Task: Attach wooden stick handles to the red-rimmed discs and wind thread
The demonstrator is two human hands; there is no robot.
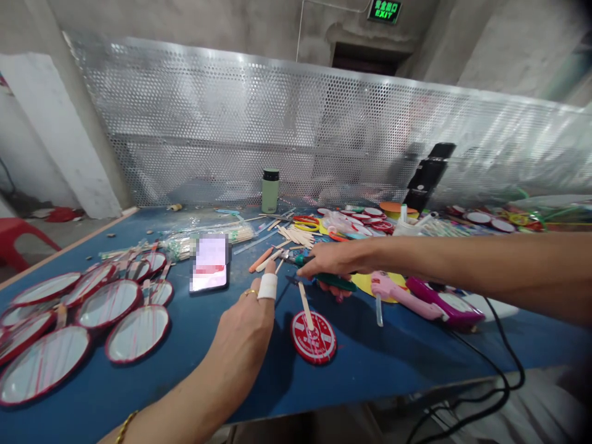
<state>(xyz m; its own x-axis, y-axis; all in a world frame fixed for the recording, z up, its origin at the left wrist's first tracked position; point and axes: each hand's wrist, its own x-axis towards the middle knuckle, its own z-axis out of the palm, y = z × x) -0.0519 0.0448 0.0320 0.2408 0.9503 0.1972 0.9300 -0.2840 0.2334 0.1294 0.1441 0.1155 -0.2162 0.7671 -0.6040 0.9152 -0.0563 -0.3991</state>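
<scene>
Nearest, on the blue tabletop (379,364), lies a round red fan with a pale wooden stick handle (312,335). It looks light, thin and easily bent, best pinched by the stick. Just left of the fan, the left hand (245,333) hovers, fingers loosely extended, gripping nothing. Beyond the fan, the right hand (340,259) is closed on green-handled pliers (326,277).

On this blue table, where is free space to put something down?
Bare patches: near the front edge of the blue table, right of the round red badge, and between the oval fans and the left hand. Crowded: around the wooden sticks behind the right hand.
</scene>
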